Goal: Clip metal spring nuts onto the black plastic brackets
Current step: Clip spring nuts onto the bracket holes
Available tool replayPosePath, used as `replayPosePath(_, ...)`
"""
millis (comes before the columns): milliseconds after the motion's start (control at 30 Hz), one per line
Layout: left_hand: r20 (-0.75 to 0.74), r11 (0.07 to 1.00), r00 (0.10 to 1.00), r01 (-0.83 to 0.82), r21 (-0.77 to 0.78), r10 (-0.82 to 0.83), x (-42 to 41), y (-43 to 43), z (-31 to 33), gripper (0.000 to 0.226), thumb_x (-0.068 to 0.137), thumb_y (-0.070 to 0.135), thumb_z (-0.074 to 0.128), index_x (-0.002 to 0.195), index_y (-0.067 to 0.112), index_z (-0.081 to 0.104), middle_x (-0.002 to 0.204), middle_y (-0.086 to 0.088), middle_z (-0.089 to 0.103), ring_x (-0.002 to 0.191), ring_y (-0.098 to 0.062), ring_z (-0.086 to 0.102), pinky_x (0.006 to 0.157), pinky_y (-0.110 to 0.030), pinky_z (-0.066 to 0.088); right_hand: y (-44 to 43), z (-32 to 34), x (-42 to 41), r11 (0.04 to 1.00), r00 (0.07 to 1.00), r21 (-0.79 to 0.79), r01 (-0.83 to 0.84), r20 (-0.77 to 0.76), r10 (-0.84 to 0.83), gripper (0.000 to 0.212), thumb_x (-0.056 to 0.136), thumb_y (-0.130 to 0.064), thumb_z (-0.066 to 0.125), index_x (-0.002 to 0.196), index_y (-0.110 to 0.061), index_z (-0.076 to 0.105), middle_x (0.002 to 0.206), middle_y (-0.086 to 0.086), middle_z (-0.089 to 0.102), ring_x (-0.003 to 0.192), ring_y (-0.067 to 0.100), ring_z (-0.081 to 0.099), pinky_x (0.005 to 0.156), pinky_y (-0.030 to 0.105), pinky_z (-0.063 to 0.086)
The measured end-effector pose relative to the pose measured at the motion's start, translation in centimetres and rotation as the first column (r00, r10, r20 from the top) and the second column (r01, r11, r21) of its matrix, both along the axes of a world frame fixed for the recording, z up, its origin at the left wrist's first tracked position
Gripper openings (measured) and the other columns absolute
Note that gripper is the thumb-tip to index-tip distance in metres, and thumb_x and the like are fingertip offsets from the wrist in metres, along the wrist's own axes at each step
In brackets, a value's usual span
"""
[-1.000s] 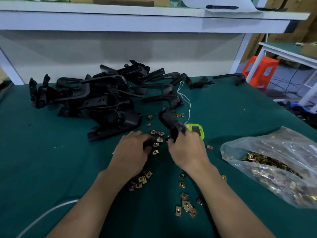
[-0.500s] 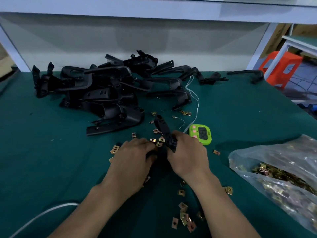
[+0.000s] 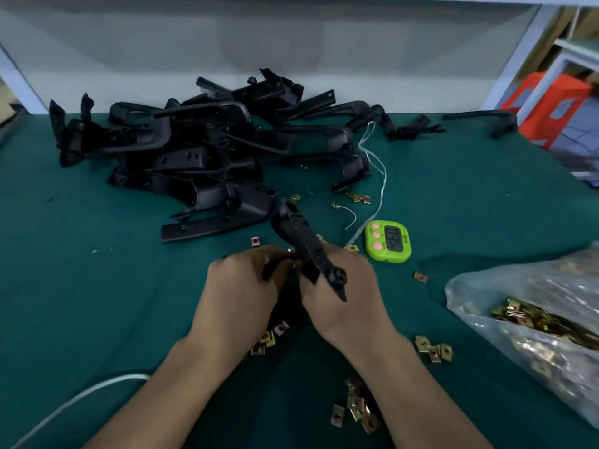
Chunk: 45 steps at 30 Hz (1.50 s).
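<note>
A black plastic bracket [image 3: 299, 236] is raised over the green table, its far end pointing up and away. My right hand [image 3: 343, 299] grips its near end from the right. My left hand [image 3: 241, 296] is curled against the same bracket from the left, fingertips at its lower part; whether a nut sits under them is hidden. Brass spring nuts [image 3: 358, 411] lie loose on the cloth near my wrists, with more spring nuts [image 3: 434, 348] to the right. A pile of black brackets [image 3: 181, 157] fills the back left.
A clear plastic bag of nuts [image 3: 534, 322] lies at the right. A green timer [image 3: 387, 242] sits just beyond my right hand, with a white string [image 3: 379, 176] trailing behind it. A white cable [image 3: 74, 403] crosses the near left corner. An orange stool [image 3: 551, 108] stands off the table's right.
The bracket has been lifted and tilted, so its near end now sticks out over my right hand. Both hands stay together on it. The camera has tipped further down.
</note>
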<state>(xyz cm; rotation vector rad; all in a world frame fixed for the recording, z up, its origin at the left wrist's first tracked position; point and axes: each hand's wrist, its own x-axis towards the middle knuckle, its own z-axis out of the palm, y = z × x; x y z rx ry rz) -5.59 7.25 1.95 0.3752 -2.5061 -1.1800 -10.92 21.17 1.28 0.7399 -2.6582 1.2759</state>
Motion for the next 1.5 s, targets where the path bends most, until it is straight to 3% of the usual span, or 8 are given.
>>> replayPosePath(233, -0.051, 0.996, 0.997, 0.069, 0.058, -0.066, 0.3, -0.2, 0.5, 0.048, 0.085, 0.014, 0.078, 0.074, 0.06, 0.068, 0.068, 0.044, 0.062, 0.07, 0.017, 0.065, 0.059, 0.001, 0.044, 0.0, 0.3, 0.0, 0.999, 1.0, 0.04, -0.005, -0.031, 0.006, 0.024, 0.093, -0.035, 0.057, 0.071, -0.027, 0.056, 0.07, -0.006, 0.062, 0.067, 0.021, 0.055, 0.06, 0.033, 0.043)
replayPosePath(400, -0.117, 0.983, 0.984, 0.146, 0.114, -0.133, 0.3, -0.6, 0.3, 0.043, 0.087, 0.011, 0.078, 0.1, 0.052, 0.072, 0.078, 0.033, 0.071, 0.075, 0.013, 0.068, 0.062, -0.004, 0.049, 0.9, 1.0, -0.5, 0.995, 0.995, 0.018, -0.098, 0.016, 0.097, 0.027, 0.096, -0.023, 0.06, 0.072, -0.035, 0.055, 0.07, -0.022, 0.061, 0.071, 0.006, 0.052, 0.064, 0.003, 0.038)
replayPosePath(633, -0.086, 0.925, 0.977, 0.213, 0.314, -0.196, -0.2, -1.2, -0.4, 0.035, 0.093, 0.001, 0.066, 0.094, 0.035, 0.075, 0.081, 0.005, 0.078, 0.069, -0.012, 0.076, 0.061, -0.023, 0.061, 0.5, 2.1, -0.3, 0.97, 0.99, 0.225, -0.089, -0.086, 0.11, 0.03, 0.085, -0.024, 0.061, 0.062, -0.026, 0.041, 0.056, -0.008, 0.049, 0.051, 0.013, 0.05, 0.046, 0.033, 0.04)
replayPosePath(833, -0.088, 0.894, 0.984, 0.178, 0.41, -0.156, -0.4, -1.0, -0.8, 0.023, 0.094, 0.01, 0.07, 0.104, 0.029, 0.074, 0.078, 0.008, 0.078, 0.071, -0.012, 0.076, 0.064, -0.025, 0.062, 0.8, 2.5, -0.2, 0.992, 0.999, 0.127, -0.01, 0.039, 0.005, 0.014, 0.082, -0.026, 0.07, 0.074, -0.017, 0.064, 0.065, 0.0, 0.063, 0.058, 0.012, 0.056, 0.053, 0.035, 0.047)
replayPosePath(933, -0.086, 0.892, 0.98, 0.198, 0.407, -0.178, -0.6, -0.9, -0.8, 0.023, 0.096, 0.009, 0.066, 0.097, 0.031, 0.073, 0.078, 0.007, 0.078, 0.073, -0.012, 0.077, 0.068, -0.026, 0.062, 1.1, 2.7, -0.2, 0.979, 0.992, 0.196, 0.051, 0.103, -0.073, 0.018, 0.081, -0.037, 0.072, 0.079, -0.019, 0.068, 0.073, 0.0, 0.066, 0.071, 0.007, 0.058, 0.054, 0.019, 0.045)
replayPosePath(1033, -0.123, 0.903, 0.978, 0.201, 0.379, -0.166, -0.4, -0.3, -0.7, 0.027, 0.097, 0.009, 0.064, 0.094, 0.034, 0.071, 0.076, 0.011, 0.078, 0.071, -0.007, 0.075, 0.066, -0.018, 0.058, 1.5, 3.0, -0.2, 0.986, 0.981, 0.158, 0.05, 0.177, -0.078, 0.025, 0.082, -0.033, 0.073, 0.061, -0.03, 0.06, 0.058, -0.015, 0.06, 0.059, -0.01, 0.054, 0.045, 0.008, 0.037)
replayPosePath(1300, -0.264, 0.95, 0.96, 0.166, 0.264, -0.095, -0.1, 0.7, 0.1, 0.046, 0.095, 0.001, 0.063, 0.086, 0.046, 0.068, 0.075, 0.022, 0.075, 0.07, 0.003, 0.072, 0.065, -0.01, 0.055, 1.4, 3.1, -0.8, 0.998, 0.941, -0.017, 0.053, 0.336, -0.045, 0.011, 0.082, -0.032, 0.075, 0.075, -0.026, 0.069, 0.077, -0.008, 0.069, 0.081, 0.01, 0.062, 0.067, 0.025, 0.045)
replayPosePath(1500, -0.248, 0.982, 0.961, 0.152, 0.109, -0.122, 0.1, 0.4, 0.5, 0.04, 0.093, 0.007, 0.07, 0.09, 0.047, 0.07, 0.078, 0.038, 0.069, 0.078, 0.012, 0.069, 0.072, -0.006, 0.053, 1.2, 3.1, -0.5, 0.993, 0.942, -0.12, 0.014, 0.334, 0.027, 0.013, 0.085, -0.022, 0.073, 0.074, -0.017, 0.067, 0.067, -0.009, 0.064, 0.065, 0.006, 0.053, 0.056, 0.017, 0.038)
